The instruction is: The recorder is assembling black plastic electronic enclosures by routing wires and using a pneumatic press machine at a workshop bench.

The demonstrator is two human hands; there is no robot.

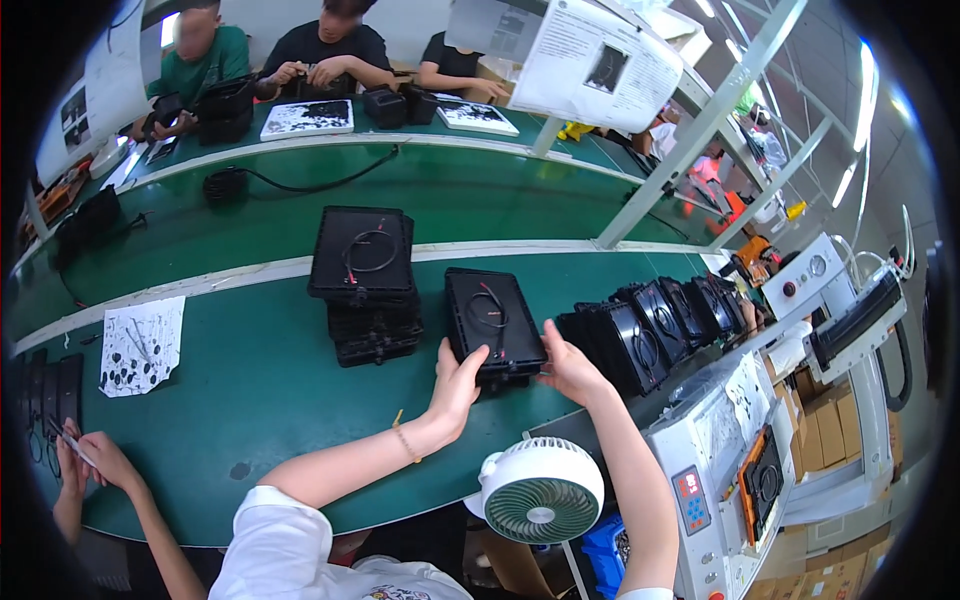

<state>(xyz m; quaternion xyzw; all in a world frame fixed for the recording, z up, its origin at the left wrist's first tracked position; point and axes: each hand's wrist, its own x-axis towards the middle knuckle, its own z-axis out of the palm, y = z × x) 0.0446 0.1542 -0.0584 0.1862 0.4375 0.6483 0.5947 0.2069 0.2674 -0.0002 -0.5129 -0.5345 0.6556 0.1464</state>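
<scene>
My left hand (458, 384) and my right hand (573, 366) grip the near end of a black rectangular plastic case (487, 325) from its two sides. The case has a raised rim, and a thin black cable with red at its ends lies looped on top. At least one more black piece shows beneath it. The left thumb rests on the near corner, and the fingers under the case are partly hidden. To the left stands a stack of similar black cases (362, 255), its top one also carrying a looped cable.
Several black cases (645, 335) lean in a row on the right. A white fan (541, 490) stands at the table's near edge beside a white machine (692, 500). A printed sheet (142, 345) lies left. A co-worker's hands (95, 460) are at lower left; others sit across the green table (270, 400).
</scene>
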